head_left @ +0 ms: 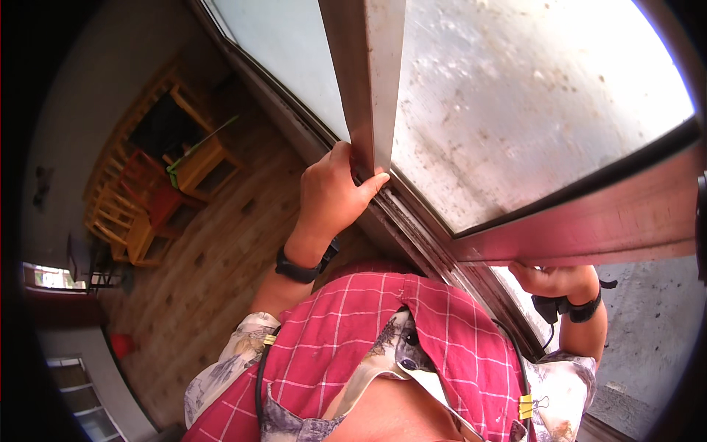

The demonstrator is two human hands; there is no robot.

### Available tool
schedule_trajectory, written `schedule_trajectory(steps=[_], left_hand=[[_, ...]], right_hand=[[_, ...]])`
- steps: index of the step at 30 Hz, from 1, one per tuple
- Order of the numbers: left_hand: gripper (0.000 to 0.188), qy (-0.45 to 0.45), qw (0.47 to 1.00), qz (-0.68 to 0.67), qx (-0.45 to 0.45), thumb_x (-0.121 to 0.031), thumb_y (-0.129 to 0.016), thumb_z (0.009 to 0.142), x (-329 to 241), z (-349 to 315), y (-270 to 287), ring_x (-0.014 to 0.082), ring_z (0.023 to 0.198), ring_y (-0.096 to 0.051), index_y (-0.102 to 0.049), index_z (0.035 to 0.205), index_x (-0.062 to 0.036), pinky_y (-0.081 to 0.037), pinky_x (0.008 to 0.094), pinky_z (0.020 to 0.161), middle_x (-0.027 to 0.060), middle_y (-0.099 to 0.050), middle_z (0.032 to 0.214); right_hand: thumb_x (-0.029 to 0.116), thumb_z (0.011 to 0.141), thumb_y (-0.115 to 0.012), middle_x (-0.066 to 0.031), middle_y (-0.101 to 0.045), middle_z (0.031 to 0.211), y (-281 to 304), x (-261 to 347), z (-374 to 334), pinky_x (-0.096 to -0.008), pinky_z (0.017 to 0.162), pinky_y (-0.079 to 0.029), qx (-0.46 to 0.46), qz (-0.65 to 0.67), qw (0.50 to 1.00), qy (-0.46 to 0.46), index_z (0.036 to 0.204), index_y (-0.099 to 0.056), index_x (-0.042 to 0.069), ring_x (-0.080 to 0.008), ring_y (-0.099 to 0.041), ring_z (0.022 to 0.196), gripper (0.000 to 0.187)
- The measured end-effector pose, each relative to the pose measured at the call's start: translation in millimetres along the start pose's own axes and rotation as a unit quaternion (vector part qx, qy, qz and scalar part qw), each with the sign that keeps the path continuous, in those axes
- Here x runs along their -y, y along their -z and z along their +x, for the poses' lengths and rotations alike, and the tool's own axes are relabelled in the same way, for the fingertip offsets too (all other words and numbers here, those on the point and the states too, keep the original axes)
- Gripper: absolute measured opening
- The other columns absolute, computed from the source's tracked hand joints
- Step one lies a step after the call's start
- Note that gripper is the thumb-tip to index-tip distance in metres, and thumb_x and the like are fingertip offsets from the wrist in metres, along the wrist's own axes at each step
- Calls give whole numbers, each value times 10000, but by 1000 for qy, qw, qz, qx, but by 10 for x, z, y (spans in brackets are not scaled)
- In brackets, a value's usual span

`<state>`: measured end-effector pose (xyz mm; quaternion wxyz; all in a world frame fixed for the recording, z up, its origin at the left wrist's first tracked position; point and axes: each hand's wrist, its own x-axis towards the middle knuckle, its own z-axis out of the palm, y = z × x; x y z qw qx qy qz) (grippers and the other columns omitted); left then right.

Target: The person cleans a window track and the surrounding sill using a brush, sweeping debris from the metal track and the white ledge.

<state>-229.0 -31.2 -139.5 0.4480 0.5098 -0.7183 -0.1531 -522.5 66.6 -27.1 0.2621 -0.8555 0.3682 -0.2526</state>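
My left hand (335, 190) is wrapped round the lower end of an upright metal window frame (384, 81), thumb across its near face and the other fingers partly hidden. The sliding sash has a pane of glass (508, 110) with dark specks and smears. At the right, past the sash's wide reddish metal edge (589, 214), my right hand (556, 281) is curled closed against that edge. Its fingertips are partly hidden, so I cannot see what is in them. Both wrists wear black bands.
A dirty window track (412, 236) runs diagonally under the sash, close to my checked red apron (353, 317). On the left, wooden furniture (140, 221) with slatted backs stands on a wood-patterned floor (213, 295). A grey outer surface (648, 324) lies beyond the opening.
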Motion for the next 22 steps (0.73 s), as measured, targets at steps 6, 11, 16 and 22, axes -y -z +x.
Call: schedule_trajectory(steps=[6,11,16,22], left_hand=[[389,12,1000,-10,0,-288,-859,714,-1,0,19,288,691,-676,-612,883,-38,-538,385,624,109,-682,782],[380,10,1000,-9,-19,-283,-863,717,-21,-39,48,274,658,-670,-620,880,-40,-535,380,608,101,-675,758],[320,-61,994,39,-80,-261,-844,748,-128,-261,79,266,631,-653,-640,877,-50,-518,365,579,97,-648,727],[383,-231,965,-15,121,-351,-798,794,-340,-282,40,295,628,-625,-632,938,-38,-485,378,542,106,-619,757]], right_hand=[[75,826,-680,-75,-615,748,-83,-98,-147,-345,600,-445,-17,-95,992,86,840,-670,47,-236,-585,682,33],[60,871,-689,-67,-613,739,-208,102,193,-335,591,-434,-69,59,996,-21,818,-665,34,-188,-577,652,64],[-26,814,-694,-65,-626,713,-408,-39,316,-331,598,-448,-192,94,976,44,807,-667,16,-202,-609,666,51],[61,763,-702,-93,-658,778,-380,-142,563,-367,598,-487,-220,-5,971,93,813,-687,55,-273,-634,653,52]])
